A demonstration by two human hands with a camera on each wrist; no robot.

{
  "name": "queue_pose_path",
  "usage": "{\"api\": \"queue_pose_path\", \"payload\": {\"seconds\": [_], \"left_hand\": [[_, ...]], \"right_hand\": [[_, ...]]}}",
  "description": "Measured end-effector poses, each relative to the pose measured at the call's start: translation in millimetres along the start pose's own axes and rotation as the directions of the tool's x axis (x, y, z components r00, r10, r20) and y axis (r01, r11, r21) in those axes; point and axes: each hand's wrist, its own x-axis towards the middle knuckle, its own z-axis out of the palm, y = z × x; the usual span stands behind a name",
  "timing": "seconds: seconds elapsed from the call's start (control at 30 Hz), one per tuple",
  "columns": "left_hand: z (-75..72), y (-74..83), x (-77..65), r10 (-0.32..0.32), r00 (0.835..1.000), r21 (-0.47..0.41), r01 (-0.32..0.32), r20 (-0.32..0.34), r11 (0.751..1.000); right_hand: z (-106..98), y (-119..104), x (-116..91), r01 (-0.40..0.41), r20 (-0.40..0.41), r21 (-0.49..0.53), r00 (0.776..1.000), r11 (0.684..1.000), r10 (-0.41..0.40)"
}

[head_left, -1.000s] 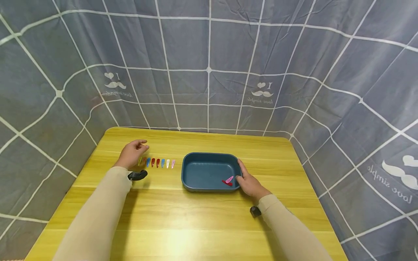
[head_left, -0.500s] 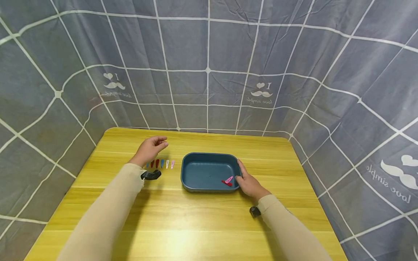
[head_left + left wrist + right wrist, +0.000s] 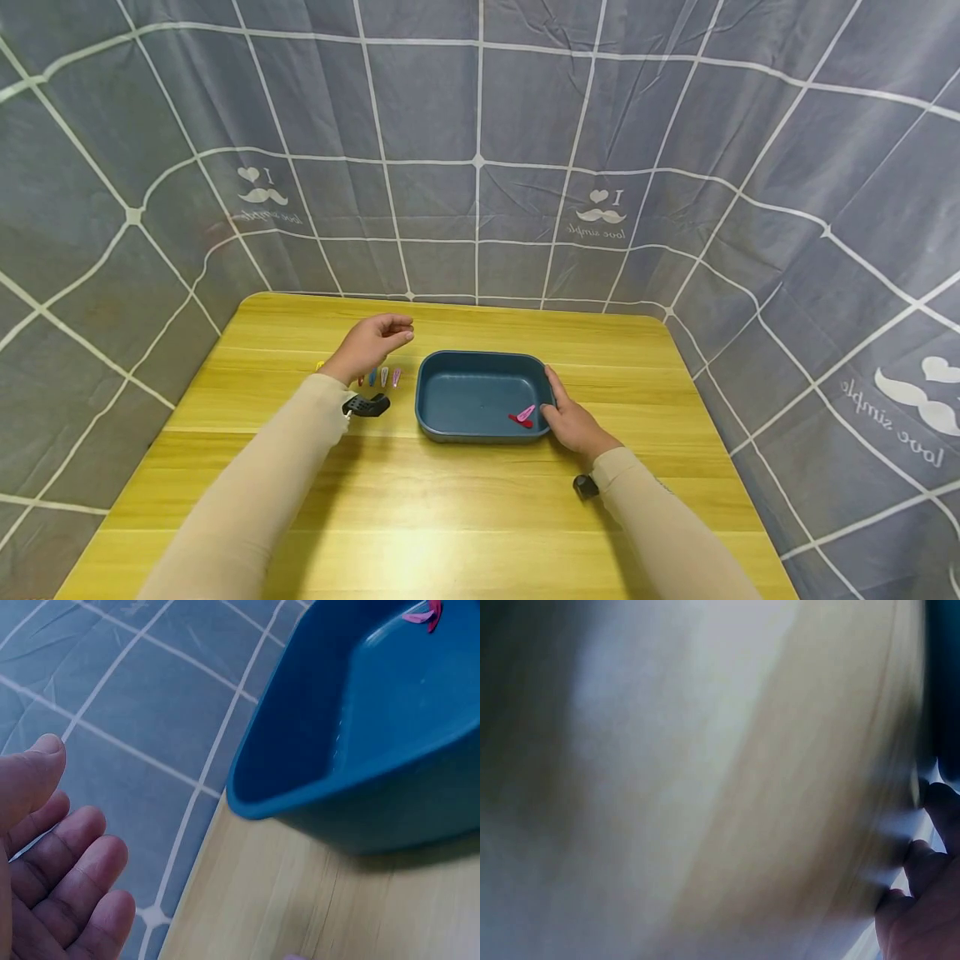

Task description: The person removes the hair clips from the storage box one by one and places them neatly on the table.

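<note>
My left hand [image 3: 372, 343] is over the table just left of a dark blue-green plastic tray [image 3: 427, 417]. Its fingers are loosely bent, and the left wrist view shows nothing between the thumb and fingers [image 3: 90, 870]. Below this hand lies a row of small snap hair clips, partly covered by the hand and wrist. A blue clip [image 3: 372, 377], a white clip [image 3: 385, 377] and a pink clip [image 3: 397, 377] show. My right hand [image 3: 576, 422] grips the tray's right side, thumb at the rim. Inside the tray, a pink hair clip [image 3: 527, 412] lies across a red clip [image 3: 517, 419].
A yellow clip [image 3: 320, 365] peeks out behind the left wrist. The wooden table [image 3: 420, 517] carries the tray and clips. Grey curtain [image 3: 435, 200] with white lines surrounds its back and sides. Black wrist devices [image 3: 367, 406] sit on both sleeves.
My left hand has moved right along the row of hair clips, from its left end toward the tray. My right hand and the tray have stayed put.
</note>
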Motion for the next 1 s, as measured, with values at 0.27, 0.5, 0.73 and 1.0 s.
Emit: {"api": "queue_pose_path", "payload": {"seconds": [0.27,0.5,0.73,1.0], "left_hand": [[15.5,10.3,4.7,0.031,0.999,0.010,-0.031,0.038,0.999],[30.4,18.7,10.1,0.046,0.996,-0.002,-0.046,0.078,0.999],[48.3,27.2,16.4,0.071,0.990,-0.010,-0.071,0.120,0.997],[68.3,31.8,23.2,0.080,0.985,-0.007,-0.080,0.152,0.997]], "right_hand": [[-0.2,0.1,-0.3,-0.003,-0.003,0.006,1.000,1.000,0.003],[-0.8,-1.4,-1.0,-0.014,0.002,0.018,1.000,1.000,0.014],[-1.2,-0.3,-0.9,-0.015,0.009,0.009,1.000,1.000,0.015],[-0.9,0.1,-0.8,-0.013,0.006,0.000,1.000,1.000,0.013]]}}
